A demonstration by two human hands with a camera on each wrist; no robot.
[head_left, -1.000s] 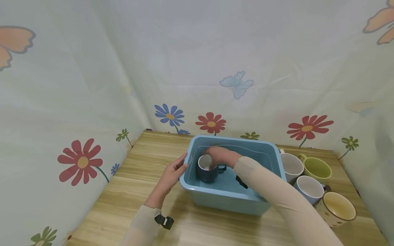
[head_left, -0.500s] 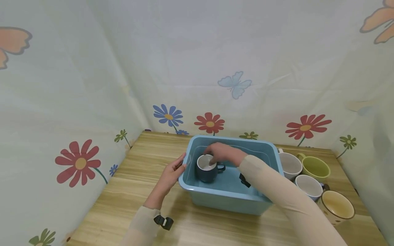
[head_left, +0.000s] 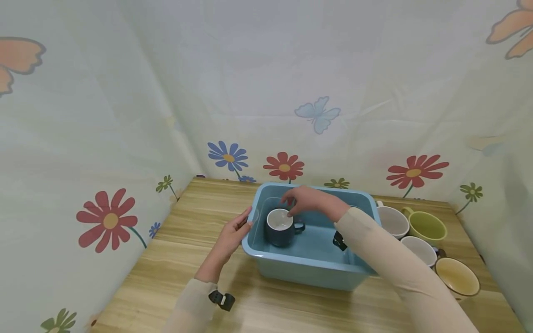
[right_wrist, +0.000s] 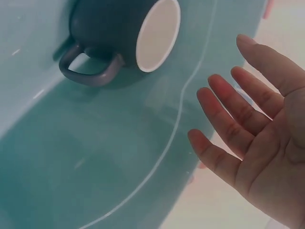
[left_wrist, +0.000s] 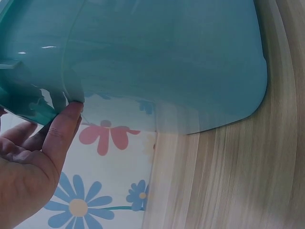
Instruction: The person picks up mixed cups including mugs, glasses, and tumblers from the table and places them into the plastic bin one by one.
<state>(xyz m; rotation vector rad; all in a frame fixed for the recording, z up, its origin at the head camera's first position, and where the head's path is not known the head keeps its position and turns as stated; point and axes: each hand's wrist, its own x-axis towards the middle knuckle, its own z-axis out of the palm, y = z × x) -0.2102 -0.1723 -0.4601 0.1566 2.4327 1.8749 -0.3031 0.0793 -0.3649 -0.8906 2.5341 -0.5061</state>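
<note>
A dark navy mug (head_left: pixel 280 234) with a white inside stands upright at the left end of a light blue plastic tub (head_left: pixel 308 263). Its handle (right_wrist: pixel 90 76) points right in the head view. My right hand (head_left: pixel 307 200) is above the mug's right side, fingers loosely bent and holding nothing. In the right wrist view that hand (right_wrist: pixel 259 119) is spread apart from the mug. At the tub's left rim, my left hand (head_left: pixel 232 235) holds the edge. The left wrist view shows the left hand's fingers (left_wrist: pixel 62 131) against the tub wall; part of the grip is hidden.
Right of the tub stand a white mug (head_left: pixel 393 222), a green mug (head_left: pixel 428 226), another white-lined mug (head_left: pixel 418 250) and a cream mug (head_left: pixel 458 277). My right forearm partly covers the nearer ones. A wooden table (head_left: pixel 175 259) meets a flower-patterned curtain (head_left: pixel 354 134) behind.
My right hand has let go of the navy mug and risen up and to the right. The mug stays put in the tub. My left hand keeps its place on the rim.
</note>
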